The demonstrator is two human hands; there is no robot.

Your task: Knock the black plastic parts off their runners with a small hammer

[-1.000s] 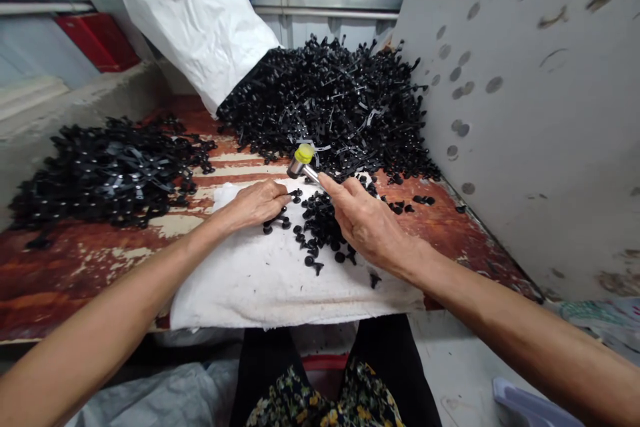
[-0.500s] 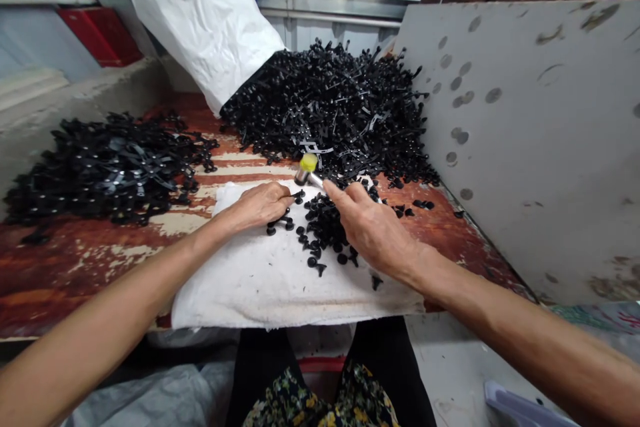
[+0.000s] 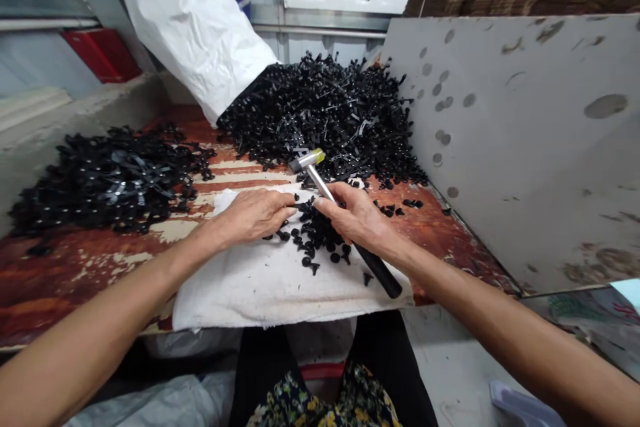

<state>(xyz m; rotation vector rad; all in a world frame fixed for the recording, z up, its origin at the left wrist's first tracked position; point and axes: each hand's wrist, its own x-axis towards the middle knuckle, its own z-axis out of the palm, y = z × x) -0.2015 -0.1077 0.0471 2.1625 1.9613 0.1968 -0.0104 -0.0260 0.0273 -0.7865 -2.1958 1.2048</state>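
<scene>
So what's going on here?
A person's right hand holds a yellow-headed mallet above small black plastic pieces on a folded white cloth, while the left hand rests on the cloth beside them. Larger heaps of black plastic strips lie on the rust-stained table.

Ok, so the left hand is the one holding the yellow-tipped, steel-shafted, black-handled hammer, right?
No: the head view shows the right hand holding that hammer. The left hand is on the white cloth, beside the small black plastic pieces.
</scene>
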